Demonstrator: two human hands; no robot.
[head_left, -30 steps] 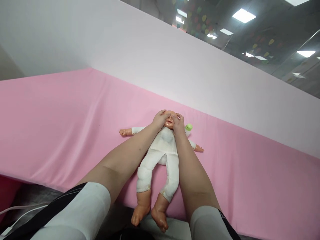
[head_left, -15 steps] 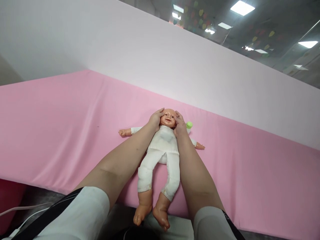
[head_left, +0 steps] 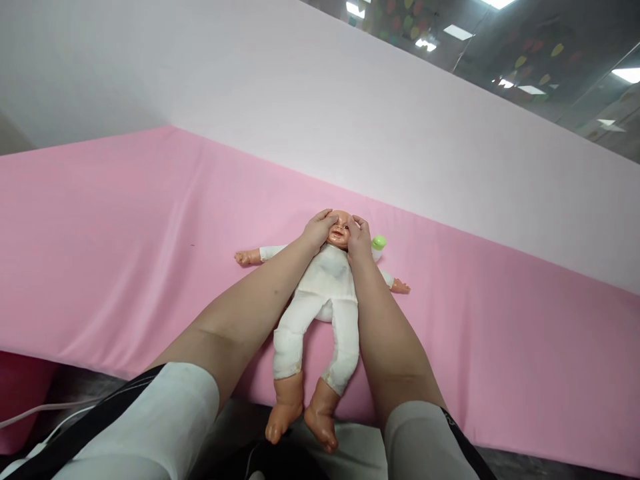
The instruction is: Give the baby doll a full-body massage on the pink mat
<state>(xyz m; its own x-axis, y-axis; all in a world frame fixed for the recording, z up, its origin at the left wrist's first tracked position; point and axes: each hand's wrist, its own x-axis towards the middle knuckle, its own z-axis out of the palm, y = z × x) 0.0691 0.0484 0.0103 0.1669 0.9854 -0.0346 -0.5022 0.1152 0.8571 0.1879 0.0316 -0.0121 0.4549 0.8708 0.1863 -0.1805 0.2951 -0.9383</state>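
A baby doll lies on its back on the pink cover, with a white cloth body and bare plastic head, hands and feet. Its arms stretch out to both sides, and its feet stick out past the near edge. My left hand cups one side of the head, the thumb over the brow and eye. On the opposite side my right hand mirrors it, fingers bent and thumb near the other eye. Just right of that hand is a small white container with a green cap, partly hidden.
The pink cover drapes over a long padded surface with creases on its left. A white wall rises behind it, with glass above reflecting ceiling lights. White cables and a red object are at lower left.
Both thumbs have moved inward from the sides of the doll's face onto the brow and eyes. The doll stays in place, while the view has shifted slightly.
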